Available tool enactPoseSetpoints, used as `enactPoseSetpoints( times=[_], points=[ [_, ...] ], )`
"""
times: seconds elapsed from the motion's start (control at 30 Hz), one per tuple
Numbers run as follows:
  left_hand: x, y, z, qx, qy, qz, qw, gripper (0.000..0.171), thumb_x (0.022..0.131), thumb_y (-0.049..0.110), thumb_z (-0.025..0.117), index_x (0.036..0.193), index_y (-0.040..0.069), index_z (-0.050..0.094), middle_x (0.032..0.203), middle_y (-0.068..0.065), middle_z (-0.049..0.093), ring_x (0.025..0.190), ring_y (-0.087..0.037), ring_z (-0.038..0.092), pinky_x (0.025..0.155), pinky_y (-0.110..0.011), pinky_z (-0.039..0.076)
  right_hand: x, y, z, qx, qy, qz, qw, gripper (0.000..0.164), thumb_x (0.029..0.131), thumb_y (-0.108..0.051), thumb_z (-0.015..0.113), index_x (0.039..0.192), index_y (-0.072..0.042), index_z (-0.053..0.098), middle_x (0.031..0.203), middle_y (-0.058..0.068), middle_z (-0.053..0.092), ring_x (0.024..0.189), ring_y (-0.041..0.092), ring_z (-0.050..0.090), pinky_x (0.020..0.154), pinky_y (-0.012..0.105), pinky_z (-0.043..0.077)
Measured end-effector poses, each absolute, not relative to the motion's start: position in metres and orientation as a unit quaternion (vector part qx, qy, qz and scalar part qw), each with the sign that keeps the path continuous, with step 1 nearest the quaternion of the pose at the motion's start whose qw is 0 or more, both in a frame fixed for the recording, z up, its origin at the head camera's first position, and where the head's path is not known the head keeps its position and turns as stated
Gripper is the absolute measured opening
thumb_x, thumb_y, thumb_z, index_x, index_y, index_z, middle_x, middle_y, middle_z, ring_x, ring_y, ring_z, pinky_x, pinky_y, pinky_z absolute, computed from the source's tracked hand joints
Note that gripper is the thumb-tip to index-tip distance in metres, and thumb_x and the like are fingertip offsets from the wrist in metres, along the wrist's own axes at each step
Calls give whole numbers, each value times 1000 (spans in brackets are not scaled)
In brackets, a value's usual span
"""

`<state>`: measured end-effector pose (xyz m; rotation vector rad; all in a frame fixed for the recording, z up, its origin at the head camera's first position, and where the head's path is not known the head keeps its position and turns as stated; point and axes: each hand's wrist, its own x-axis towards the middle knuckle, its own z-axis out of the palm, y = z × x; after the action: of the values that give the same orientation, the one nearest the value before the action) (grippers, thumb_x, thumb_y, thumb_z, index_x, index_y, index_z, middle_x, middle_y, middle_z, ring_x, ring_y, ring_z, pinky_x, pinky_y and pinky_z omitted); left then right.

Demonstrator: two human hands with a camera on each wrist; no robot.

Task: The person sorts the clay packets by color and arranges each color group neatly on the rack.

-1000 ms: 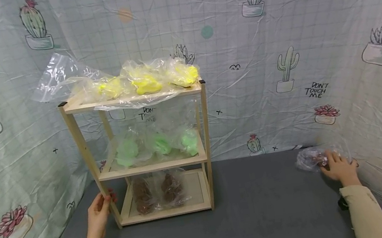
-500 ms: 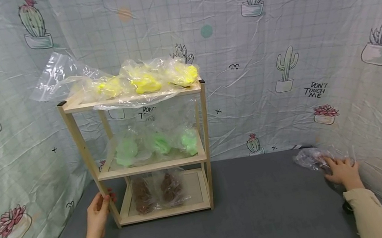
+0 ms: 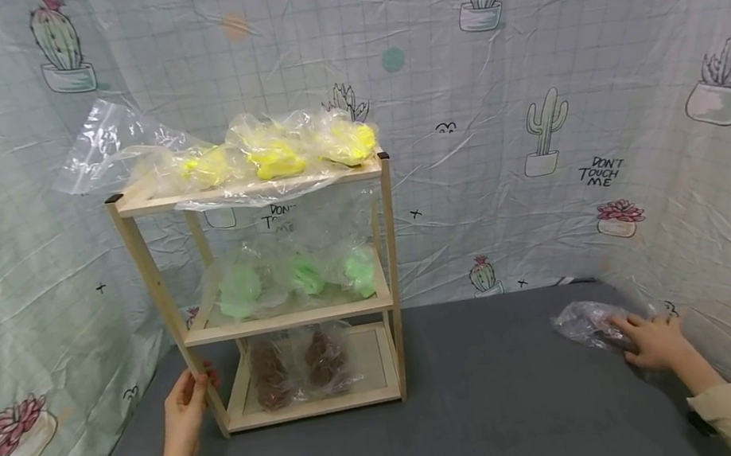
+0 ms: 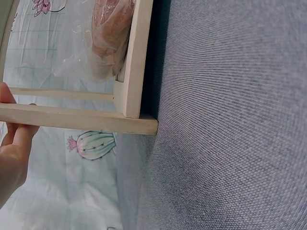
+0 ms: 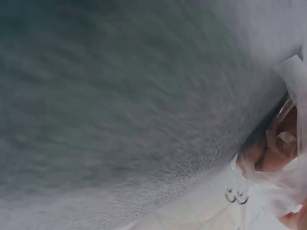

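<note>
At the left of the head view stands a three-tier wooden rack (image 3: 300,412). My left hand (image 3: 184,412) grips its front left post, thumb and fingers on either side in the left wrist view (image 4: 17,153). Over at the right, my right hand (image 3: 656,341) holds a clear plastic bag (image 3: 581,323) low over the grey table. Something brown (image 5: 278,148) shows inside that bag in the right wrist view. My palm hides part of it.
Bagged yellow items (image 3: 276,161) lie on the rack's top, bagged green items (image 3: 307,276) on the middle shelf. Two bagged brown items (image 3: 325,360) stand on the bottom shelf. A loose bag end (image 3: 104,142) juts past the top left. Cactus-print sheeting (image 3: 471,162) walls the table.
My right hand and the plastic bag have shifted a little toward me, the bag also slightly left. The left hand stays on the rack post.
</note>
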<state>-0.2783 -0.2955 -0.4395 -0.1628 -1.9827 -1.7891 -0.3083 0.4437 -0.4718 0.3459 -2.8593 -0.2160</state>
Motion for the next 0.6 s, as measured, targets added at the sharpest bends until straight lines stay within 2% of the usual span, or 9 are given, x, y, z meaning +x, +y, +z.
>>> enactPoseSetpoints(
  times=[0.2,0.4,0.6],
  points=[
    [-277,-295,-439,-61,-717,-653,235,31,93,17,43,115,-4,48,85,18,61,80,5,60,67,-12,46,-294,433,-474,179,-965,-81,171,57,65,-23,73,114,-14,47,95,11,55,59,26,47,57,49,33],
    [-277,-294,-440,-67,-708,-662,236,23,93,15,43,111,4,52,84,18,61,80,4,61,67,-12,46,-282,415,-475,229,-943,-87,224,56,60,-25,75,111,-13,54,87,3,52,57,19,40,53,35,25],
    [-277,-294,-440,-61,-713,-656,239,27,93,16,43,112,-1,50,84,17,61,78,4,60,66,-12,46,-273,390,-475,288,-913,-82,277,62,56,-25,76,114,-17,55,81,-5,44,59,11,27,56,29,17]
  ],
)
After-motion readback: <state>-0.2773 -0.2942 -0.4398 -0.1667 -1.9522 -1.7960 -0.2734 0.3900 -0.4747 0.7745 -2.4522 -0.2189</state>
